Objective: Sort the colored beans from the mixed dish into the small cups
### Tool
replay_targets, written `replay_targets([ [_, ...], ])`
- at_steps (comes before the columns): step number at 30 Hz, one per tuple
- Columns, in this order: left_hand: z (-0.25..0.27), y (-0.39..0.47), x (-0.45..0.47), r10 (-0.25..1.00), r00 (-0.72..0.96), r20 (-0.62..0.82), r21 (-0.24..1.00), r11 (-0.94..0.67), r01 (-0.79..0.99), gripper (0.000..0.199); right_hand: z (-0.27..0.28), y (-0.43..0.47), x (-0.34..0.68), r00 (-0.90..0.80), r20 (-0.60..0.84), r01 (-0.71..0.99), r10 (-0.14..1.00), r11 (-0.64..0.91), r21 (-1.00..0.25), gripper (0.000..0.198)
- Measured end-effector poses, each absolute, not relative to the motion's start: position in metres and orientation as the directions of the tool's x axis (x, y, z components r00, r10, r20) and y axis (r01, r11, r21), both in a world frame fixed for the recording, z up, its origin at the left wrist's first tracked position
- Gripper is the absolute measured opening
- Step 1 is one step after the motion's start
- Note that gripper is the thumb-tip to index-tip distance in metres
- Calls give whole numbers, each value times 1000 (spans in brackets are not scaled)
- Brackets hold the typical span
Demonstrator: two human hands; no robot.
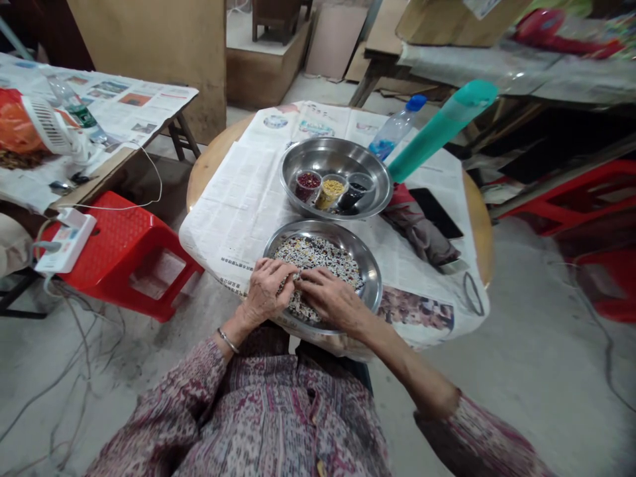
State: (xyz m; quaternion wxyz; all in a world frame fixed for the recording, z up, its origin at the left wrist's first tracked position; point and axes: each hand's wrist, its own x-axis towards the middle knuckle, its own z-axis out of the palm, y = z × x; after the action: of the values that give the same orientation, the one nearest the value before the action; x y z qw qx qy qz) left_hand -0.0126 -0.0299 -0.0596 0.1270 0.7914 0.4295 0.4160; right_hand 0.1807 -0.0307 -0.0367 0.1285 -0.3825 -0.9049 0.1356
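Note:
A steel basin (373, 265) near the table's front edge holds a mix of white, black, yellow and dark red grains (322, 255). Over its front left rim, my left hand (268, 288) is cupped, with mixed grains showing between the curled fingers. My right hand (328, 295) reaches across the grains, fingers bent and pressed together against the left fingertips; anything pinched there is too small to name. Behind stands a larger steel basin (328, 149) with three clear cups: dark red beans (309, 180), yellow beans (332, 189) and black beans (354, 192).
Newspaper (228, 205) covers the round table. On its right lie a phone (436, 212), a bunched grey cloth (417, 228), a green tube (442, 132) and a blue-capped bottle (397, 126). A red stool (129, 258) and a power strip (67, 238) are at left.

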Motion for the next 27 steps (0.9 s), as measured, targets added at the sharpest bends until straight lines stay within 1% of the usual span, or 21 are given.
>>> replay_targets([
  [2, -59, -30, -13, 787, 281, 549, 559, -596, 577, 18, -41, -13, 183, -625, 183, 691, 759, 647, -323, 30],
  [4, -58, -30, -13, 786, 293, 544, 555, -599, 576, 18, -45, 1, 192, -553, 209, 750, 807, 591, -298, 31],
  [6, -57, -30, -13, 787, 304, 536, 555, -601, 576, 16, -45, 7, 205, -479, 206, 809, 853, 521, -273, 28],
  [8, -56, -31, -13, 789, 305, 533, 558, -599, 574, 16, -43, 1, 217, -441, 187, 836, 878, 478, -269, 24],
  [10, -56, -31, -13, 787, 301, 538, 561, -601, 570, 16, -40, -14, 225, -449, 161, 824, 879, 477, -307, 25],
  [14, -57, -30, -13, 787, 297, 540, 564, -601, 567, 16, -38, -45, 214, -525, 107, 734, 844, 512, -446, 42],
  [15, -57, -30, -13, 789, 292, 540, 569, -598, 565, 17, -40, -49, 206, -540, 102, 711, 835, 518, -475, 43],
  [17, -58, -30, -13, 789, 275, 550, 579, -597, 555, 18, -45, -48, 190, -561, 106, 674, 821, 528, -516, 35],
  [19, -58, -30, -12, 787, 256, 561, 588, -597, 545, 19, -49, -37, 177, -550, 123, 665, 826, 522, -534, 31],
  [22, -59, -30, -12, 794, 239, 558, 602, -586, 542, 16, -50, -11, 170, -437, 193, 722, 878, 471, -508, 31],
  [24, -60, -30, -12, 802, 232, 551, 608, -576, 547, 14, -47, 6, 169, -366, 244, 774, 898, 439, -456, 27],
  [27, -61, -30, -12, 803, 213, 557, 607, -568, 555, 14, -43, 22, 162, -360, 257, 822, 897, 435, -368, 29],
])
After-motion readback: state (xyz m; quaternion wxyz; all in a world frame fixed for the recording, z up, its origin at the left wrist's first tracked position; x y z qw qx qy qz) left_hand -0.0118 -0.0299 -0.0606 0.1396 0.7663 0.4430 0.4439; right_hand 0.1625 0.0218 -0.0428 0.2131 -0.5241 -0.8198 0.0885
